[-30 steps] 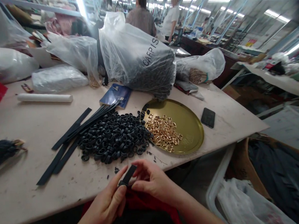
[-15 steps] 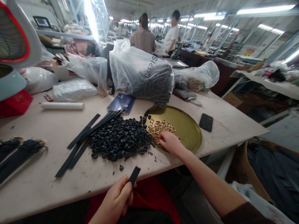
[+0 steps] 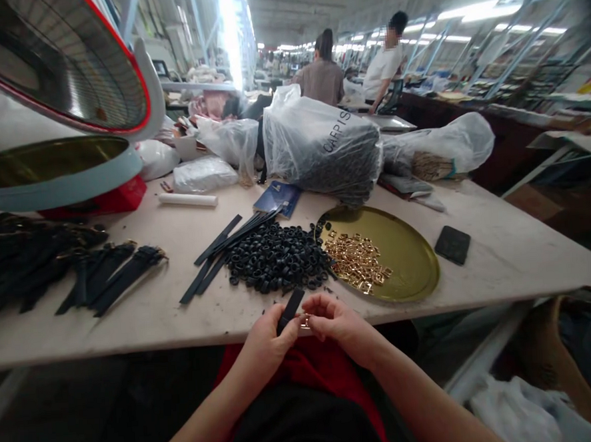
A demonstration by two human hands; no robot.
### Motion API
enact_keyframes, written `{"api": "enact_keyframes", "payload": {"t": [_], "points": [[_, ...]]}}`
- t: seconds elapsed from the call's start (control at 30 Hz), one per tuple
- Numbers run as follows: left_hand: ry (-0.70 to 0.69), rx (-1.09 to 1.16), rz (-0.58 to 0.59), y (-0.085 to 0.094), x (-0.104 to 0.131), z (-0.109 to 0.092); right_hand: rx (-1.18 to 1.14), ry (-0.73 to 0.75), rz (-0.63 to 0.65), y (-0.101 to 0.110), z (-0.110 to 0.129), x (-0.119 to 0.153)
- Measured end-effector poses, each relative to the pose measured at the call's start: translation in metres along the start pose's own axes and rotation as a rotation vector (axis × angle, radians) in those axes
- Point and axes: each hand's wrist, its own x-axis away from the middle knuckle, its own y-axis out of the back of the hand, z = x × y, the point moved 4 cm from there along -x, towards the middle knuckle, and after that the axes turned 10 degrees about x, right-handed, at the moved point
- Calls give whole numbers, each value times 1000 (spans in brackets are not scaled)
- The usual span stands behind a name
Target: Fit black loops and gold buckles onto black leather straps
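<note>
Close to the table's front edge, my left hand (image 3: 269,339) is closed around a black strap (image 3: 291,309), its end sticking up past the thumb. Right beside it, my right hand (image 3: 339,325) pinches a small gold buckle (image 3: 305,321) between thumb and fingers, next to the strap. Fingers partly cover both pieces. Behind my hands lies a heap of small black loops (image 3: 277,255). To its right, a round gold tray (image 3: 412,254) holds a pile of gold buckles (image 3: 355,257). Several loose black straps (image 3: 210,253) lie left of the loops.
Bundles of black straps (image 3: 123,278) lie at left, below a fan (image 3: 66,68) and a round tin (image 3: 63,185). A printed plastic bag (image 3: 321,143) stands behind the heap. A dark phone (image 3: 453,245) lies right of the tray. Two people stand further back.
My right hand has left the buckle pile and come to my left hand with a gold buckle. The left hand has risen toward the table edge with the strap. The view has turned left.
</note>
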Motion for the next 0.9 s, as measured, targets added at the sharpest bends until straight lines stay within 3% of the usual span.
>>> {"api": "enact_keyframes", "payload": {"t": [0.1, 0.23, 0.37, 0.53, 0.77, 0.9], "points": [[65, 22, 12, 1, 7, 5, -142, -18, 54, -11, -9, 2], [59, -4, 30, 0, 11, 4, -204, -32, 1, -14, -22, 0], [15, -142, 35, 7, 13, 7, -406, -229, 25, -15, -38, -3], [86, -244, 67, 16, 19, 21, -684, -271, -164, -10, -39, -9], [124, -95, 75, 1, 12, 26, -679, -213, -118, -38, -40, -11], [144, -1, 100, -2, 11, 28, -538, -174, -174, -36, -50, -6]]}}
